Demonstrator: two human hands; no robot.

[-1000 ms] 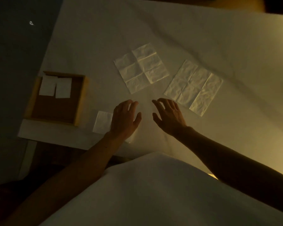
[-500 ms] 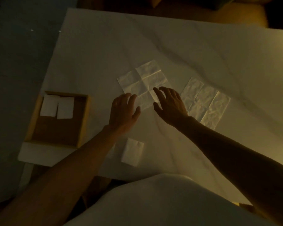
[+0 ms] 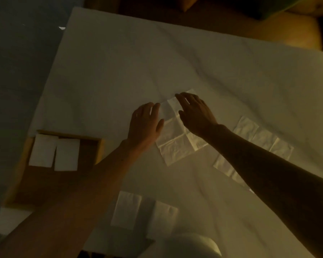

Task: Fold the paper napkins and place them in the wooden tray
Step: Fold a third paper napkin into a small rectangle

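Note:
An unfolded white napkin [image 3: 177,144] with crease lines lies flat at the middle of the white table [image 3: 194,67]. My left hand [image 3: 145,123] rests on its left edge, fingers apart. My right hand [image 3: 194,112] lies over its far part, fingers spread near the far corner. A second unfolded napkin [image 3: 257,138] lies to the right, partly hidden by my right forearm. The wooden tray [image 3: 99,149] sits at the left edge and holds two folded napkins [image 3: 54,154] side by side. Two more folded napkins [image 3: 127,209] lie on the table near me.
The table's left edge runs along a dark grey floor [image 3: 17,71]. A yellowish cushion or seat [image 3: 287,32] stands beyond the far edge. A pale rounded shape [image 3: 192,246] sits at the bottom, close to my body.
Both hands have reached forward from the near part of the table onto the middle unfolded napkin. The view has shifted, so the tray and folded napkins appear lower.

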